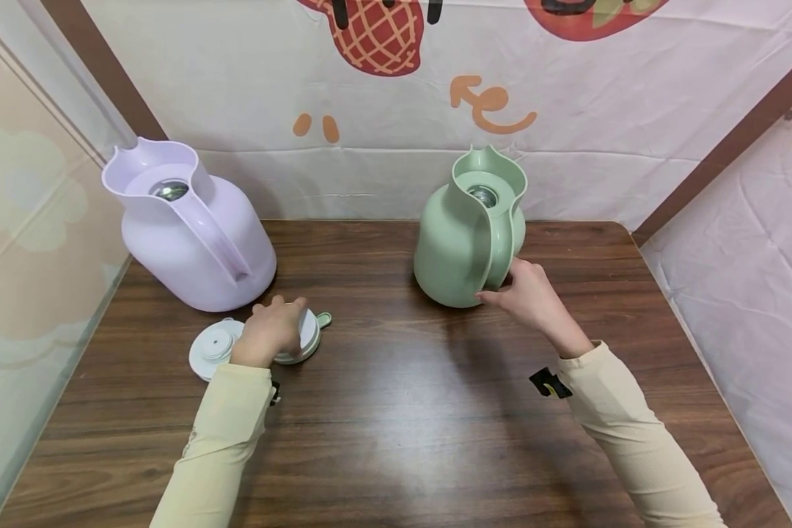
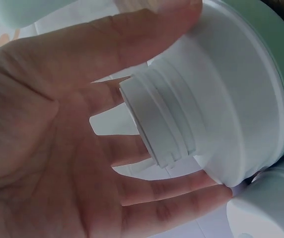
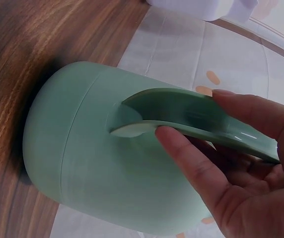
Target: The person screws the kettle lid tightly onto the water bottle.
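Note:
A green thermos jug (image 1: 449, 242) stands upright at the back of the table, its top open on a silvery mouth. My right hand (image 1: 531, 293) grips its handle (image 3: 181, 106), thumb on one side and fingers on the other. At the left, my left hand (image 1: 273, 330) reaches down over a white lid (image 1: 309, 339) with a green rim and tab. In the left wrist view, thumb and fingers span this lid (image 2: 216, 94) from opposite sides, around its threaded neck. Beside that hand lies another white lid (image 1: 211, 350), partly hidden by it.
A lilac thermos jug (image 1: 191, 257), also open at the top, stands at the back left, just behind the lids. The brown wooden table (image 1: 383, 425) ends at a white printed cloth (image 1: 383, 183) hanging behind it. Pale side panels flank both edges.

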Available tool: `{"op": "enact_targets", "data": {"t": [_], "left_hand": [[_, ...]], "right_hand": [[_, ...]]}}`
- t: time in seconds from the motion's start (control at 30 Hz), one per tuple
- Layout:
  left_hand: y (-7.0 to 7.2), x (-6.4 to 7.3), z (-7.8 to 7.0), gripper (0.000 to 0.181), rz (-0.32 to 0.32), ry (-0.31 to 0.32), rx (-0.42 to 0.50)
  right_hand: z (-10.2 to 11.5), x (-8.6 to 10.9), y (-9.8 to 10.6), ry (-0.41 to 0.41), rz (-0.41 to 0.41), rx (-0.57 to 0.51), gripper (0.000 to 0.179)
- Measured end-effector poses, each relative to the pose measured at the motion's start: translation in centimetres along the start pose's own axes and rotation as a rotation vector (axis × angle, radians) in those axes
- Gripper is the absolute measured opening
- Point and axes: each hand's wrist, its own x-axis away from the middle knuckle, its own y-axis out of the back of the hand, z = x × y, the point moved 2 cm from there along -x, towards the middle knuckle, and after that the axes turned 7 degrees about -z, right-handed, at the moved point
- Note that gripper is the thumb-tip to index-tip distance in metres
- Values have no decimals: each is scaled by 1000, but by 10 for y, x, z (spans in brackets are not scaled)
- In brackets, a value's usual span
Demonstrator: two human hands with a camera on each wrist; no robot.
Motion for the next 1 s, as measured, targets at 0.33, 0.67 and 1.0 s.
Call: {"op": "enact_targets", "data": {"t": [0.33,0.67,1.0], "left_hand": [[-2,-3,1,74,-16,-1,-7],[-2,-6,2,72,-67,-1,36],[8,-4,-5,72,-150,-25,92]], "right_hand": [[1,0,0,0,5,3,34],[0,0,0,-3,1,11,33],[0,0,1,2,-1,14,33]]}}
